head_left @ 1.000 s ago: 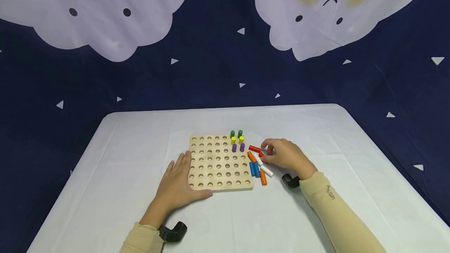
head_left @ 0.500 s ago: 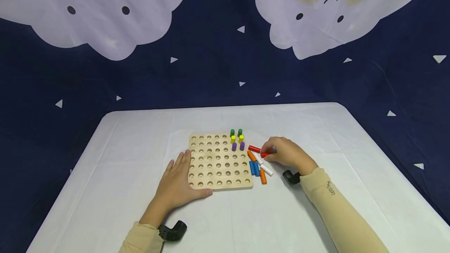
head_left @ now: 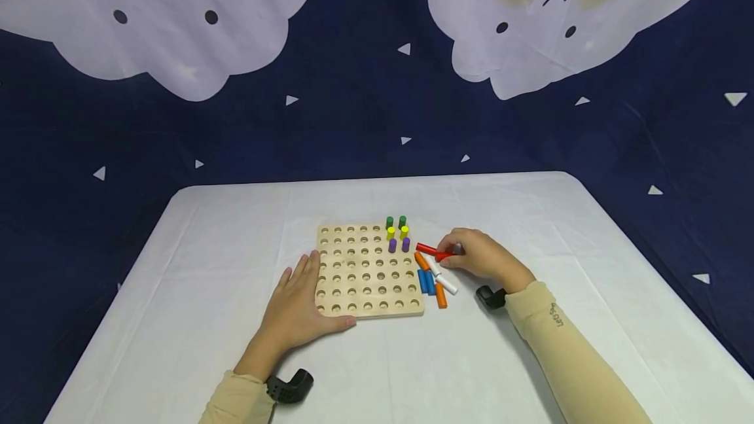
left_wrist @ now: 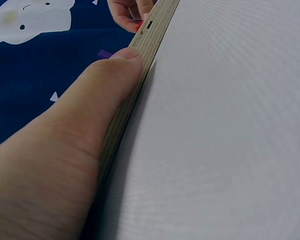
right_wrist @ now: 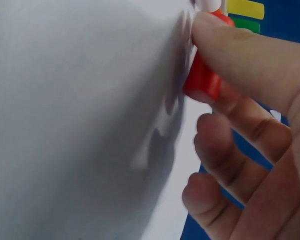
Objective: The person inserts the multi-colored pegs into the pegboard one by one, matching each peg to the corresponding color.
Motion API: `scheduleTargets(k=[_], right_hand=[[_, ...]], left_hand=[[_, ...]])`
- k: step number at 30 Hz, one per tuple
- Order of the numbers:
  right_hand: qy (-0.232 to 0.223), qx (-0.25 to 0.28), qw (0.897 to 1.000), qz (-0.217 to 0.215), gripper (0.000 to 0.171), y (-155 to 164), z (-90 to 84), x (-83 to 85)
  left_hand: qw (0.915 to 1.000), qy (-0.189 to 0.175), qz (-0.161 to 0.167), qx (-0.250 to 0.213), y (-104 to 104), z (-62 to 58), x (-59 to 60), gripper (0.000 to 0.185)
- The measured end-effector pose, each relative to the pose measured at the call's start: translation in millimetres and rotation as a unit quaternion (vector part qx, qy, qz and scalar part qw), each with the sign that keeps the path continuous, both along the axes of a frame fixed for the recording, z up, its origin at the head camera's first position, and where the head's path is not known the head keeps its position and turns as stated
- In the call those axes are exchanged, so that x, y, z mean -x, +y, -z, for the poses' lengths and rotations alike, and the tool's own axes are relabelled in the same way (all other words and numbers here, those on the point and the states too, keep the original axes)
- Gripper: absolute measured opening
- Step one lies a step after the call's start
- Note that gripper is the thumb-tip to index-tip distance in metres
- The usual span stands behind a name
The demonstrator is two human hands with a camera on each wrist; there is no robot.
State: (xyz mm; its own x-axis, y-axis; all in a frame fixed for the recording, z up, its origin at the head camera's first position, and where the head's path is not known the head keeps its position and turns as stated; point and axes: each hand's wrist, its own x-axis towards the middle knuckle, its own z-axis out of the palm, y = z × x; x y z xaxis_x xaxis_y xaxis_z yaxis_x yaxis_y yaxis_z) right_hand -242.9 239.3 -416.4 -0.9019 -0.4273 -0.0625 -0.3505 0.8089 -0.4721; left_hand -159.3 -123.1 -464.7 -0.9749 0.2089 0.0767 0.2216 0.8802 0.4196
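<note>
Now the right hand [head_left: 480, 257] pinches a red peg [head_left: 432, 252] (grip it mid-length); the left hand [head_left: 297, 303], flat-fingered, should steady the pegboard [head_left: 365, 273].

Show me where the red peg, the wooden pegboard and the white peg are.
red peg [head_left: 428, 250], head view, middle of its shaft.
wooden pegboard [head_left: 359, 272], head view, bare top face between holes.
white peg [head_left: 446, 285], head view, middle of its length.

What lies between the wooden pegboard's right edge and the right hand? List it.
In the head view, loose pegs lie on the white tablecloth between pegboard and right hand: orange peg, blue pegs, white peg.
</note>
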Motion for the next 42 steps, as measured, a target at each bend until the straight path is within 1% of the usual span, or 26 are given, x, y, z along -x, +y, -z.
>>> scheduleTargets(k=[8, 14, 20, 22, 25, 30, 37, 42], right_hand=[[0.001, 0.091, 0.996, 0.007, 0.014, -13, -4.2, -1.1], [-0.025, 0.142, 0.990, 0.005, 0.013, -33, -10.0, -2.4], [-0.048, 0.180, 0.982, 0.000, 0.015, -54, -9.8, -0.4], [-0.063, 0.186, 0.980, -0.003, 0.015, -60, -9.1, -0.5], [-0.073, 0.184, 0.980, -0.013, 0.016, -66, -8.1, -1.6], [-0.068, 0.178, 0.981, -0.026, 0.017, -71, -7.0, -2.9], [-0.081, 0.169, 0.982, -0.035, 0.018, -74, -8.0, -3.5], [-0.081, 0.166, 0.982, -0.043, 0.018, -76, -5.1, -1.5]], left_hand=[[1.0000, 0.005, 0.000, 0.002, 0, -1.3, 0.6, 0.149], [1.0000, 0.006, 0.000, 0.002, 0, -1.4, 0.4, 0.150], [1.0000, 0.005, 0.002, 0.002, 0, -2.1, 0.3, 0.149], [1.0000, 0.005, 0.003, 0.002, 0, -2.3, 0.3, 0.149], [1.0000, 0.005, 0.003, 0.003, 0, -2.4, 0.3, 0.149], [1.0000, 0.000, 0.001, 0.004, 0, -1.8, 0.4, 0.149], [1.0000, 0.003, 0.002, 0.002, 0, -2.2, -0.5, 0.149], [1.0000, 0.002, 0.003, 0.002, 0, -2.5, -0.8, 0.149]])
